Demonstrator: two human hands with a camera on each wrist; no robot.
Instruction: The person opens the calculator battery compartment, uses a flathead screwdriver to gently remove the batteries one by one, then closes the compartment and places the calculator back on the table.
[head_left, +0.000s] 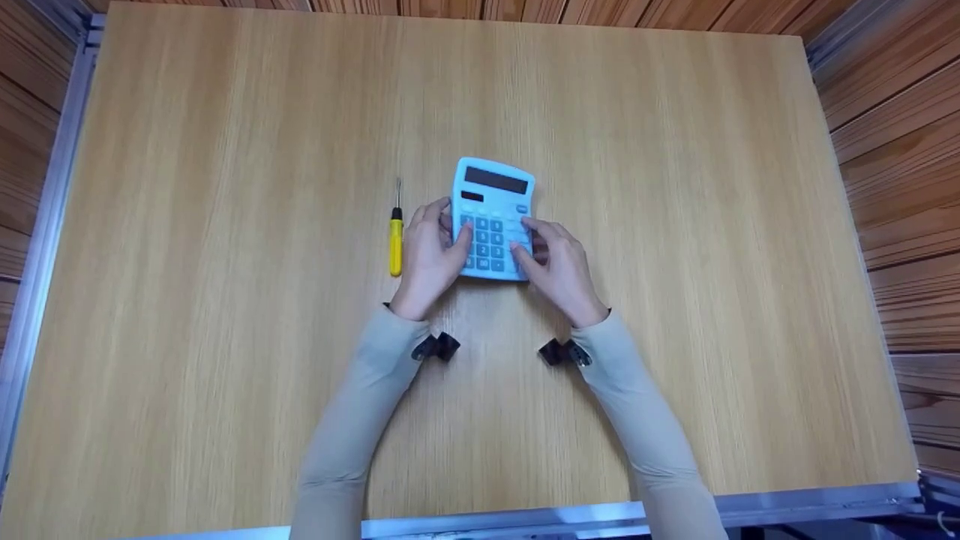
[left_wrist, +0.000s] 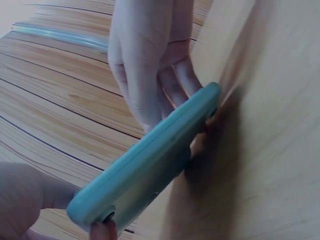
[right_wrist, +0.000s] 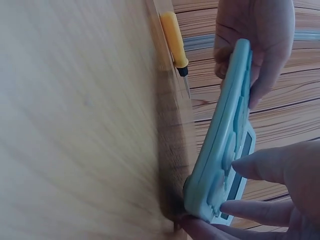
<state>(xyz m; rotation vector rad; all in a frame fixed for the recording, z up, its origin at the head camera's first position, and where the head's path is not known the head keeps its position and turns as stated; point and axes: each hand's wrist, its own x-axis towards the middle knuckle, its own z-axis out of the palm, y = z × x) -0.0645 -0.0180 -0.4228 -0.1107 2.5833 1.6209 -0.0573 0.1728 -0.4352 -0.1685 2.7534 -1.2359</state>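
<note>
A light blue calculator (head_left: 489, 206) is tilted up between both hands near the middle of the table, its dark display at the far end. My left hand (head_left: 433, 251) grips its left edge, thumb over the keys and fingers partly hidden behind. On the opposite edge, my right hand (head_left: 561, 268) holds it with thumb and a finger on the key side. In the left wrist view the calculator (left_wrist: 150, 150) shows its lower edge and underside, with a shadow on the wood below. The right wrist view shows the calculator (right_wrist: 220, 130) edge-on, fingertips at its near corner.
A yellow-handled screwdriver (head_left: 396, 241) lies just left of my left hand, its shaft pointing away from me. The wooden table (head_left: 225, 225) has a metal rail (head_left: 510, 519) along its near edge. Wood-plank panels (head_left: 900, 172) stand around it.
</note>
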